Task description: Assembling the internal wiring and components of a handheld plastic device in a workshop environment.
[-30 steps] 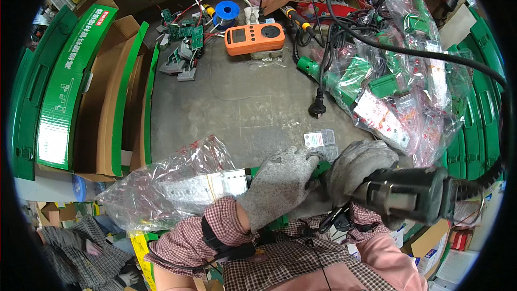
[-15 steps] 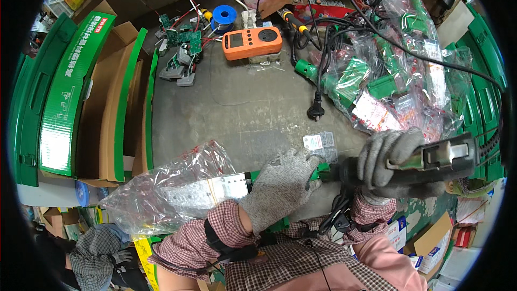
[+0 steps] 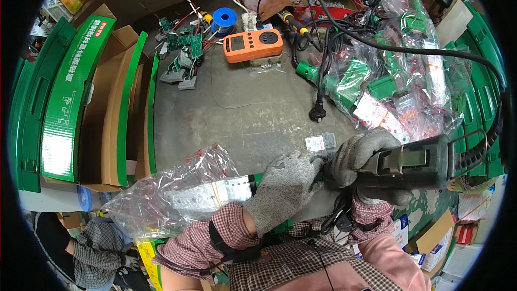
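Note:
My left hand (image 3: 286,186), in a grey knit glove, is closed round a green-handled tool, mostly hidden under the fingers. From its left side a flat metal plate (image 3: 223,193) sticks out, inside a crinkled clear plastic bag (image 3: 183,164). My right hand (image 3: 360,156), gloved alike, grips a black power tool (image 3: 412,163) with a metal clip and a thick cord at its rear. The tool points left, with its front end at the green handle beside my left fingers; the exact contact is hidden. A small grey piece with a white label (image 3: 319,142) lies just beyond my hands.
An orange meter (image 3: 253,47) and a blue spool (image 3: 223,19) stand at the back, beside loose circuit boards (image 3: 183,48). Bagged green tools (image 3: 382,75) pile up at right, near a black plug (image 3: 318,112). Open green cartons (image 3: 81,108) stand left. Another person's sleeve (image 3: 99,248) shows lower left.
My right hand and the black power tool have moved left, closer to my left hand, and the tool has turned somewhat. My left hand has shifted slightly right, still gripping.

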`<state>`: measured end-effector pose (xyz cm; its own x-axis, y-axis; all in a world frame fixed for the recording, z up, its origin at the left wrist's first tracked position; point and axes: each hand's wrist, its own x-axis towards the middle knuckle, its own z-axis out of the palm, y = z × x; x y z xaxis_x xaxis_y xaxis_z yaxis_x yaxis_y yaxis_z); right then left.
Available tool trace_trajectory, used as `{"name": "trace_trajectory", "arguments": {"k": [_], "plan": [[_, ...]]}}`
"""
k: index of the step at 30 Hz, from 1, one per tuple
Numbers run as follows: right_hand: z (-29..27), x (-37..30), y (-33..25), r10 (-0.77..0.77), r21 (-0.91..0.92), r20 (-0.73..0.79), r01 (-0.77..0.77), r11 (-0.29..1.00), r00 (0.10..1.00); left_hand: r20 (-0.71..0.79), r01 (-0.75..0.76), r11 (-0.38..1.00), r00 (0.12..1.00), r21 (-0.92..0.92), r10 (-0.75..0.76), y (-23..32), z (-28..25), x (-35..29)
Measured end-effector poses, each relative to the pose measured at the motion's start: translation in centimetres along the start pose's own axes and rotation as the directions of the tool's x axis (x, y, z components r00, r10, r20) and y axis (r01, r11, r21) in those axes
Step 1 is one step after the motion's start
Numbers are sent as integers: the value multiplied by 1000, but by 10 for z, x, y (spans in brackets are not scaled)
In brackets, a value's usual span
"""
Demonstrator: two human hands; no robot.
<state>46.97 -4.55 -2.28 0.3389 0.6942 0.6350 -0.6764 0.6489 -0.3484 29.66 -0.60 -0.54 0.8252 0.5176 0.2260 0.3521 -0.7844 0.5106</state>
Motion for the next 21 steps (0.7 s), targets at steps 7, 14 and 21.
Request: {"name": "trace_trajectory", "arguments": {"k": [7, 14, 21], "plan": [[21, 35, -29, 351, -371, 170, -270, 888, 921, -17, -33, 998, 999, -61, 32, -4, 3, -8], [46, 30, -33, -4, -611, -150, -90, 787, 989, 26, -30, 997, 999, -76, 32, -9, 5, -1], [121, 42, -64, 362, -458, 439, -142, 878, 823, 182, 69, 978, 983, -197, -32, -24, -16, 1]]}}
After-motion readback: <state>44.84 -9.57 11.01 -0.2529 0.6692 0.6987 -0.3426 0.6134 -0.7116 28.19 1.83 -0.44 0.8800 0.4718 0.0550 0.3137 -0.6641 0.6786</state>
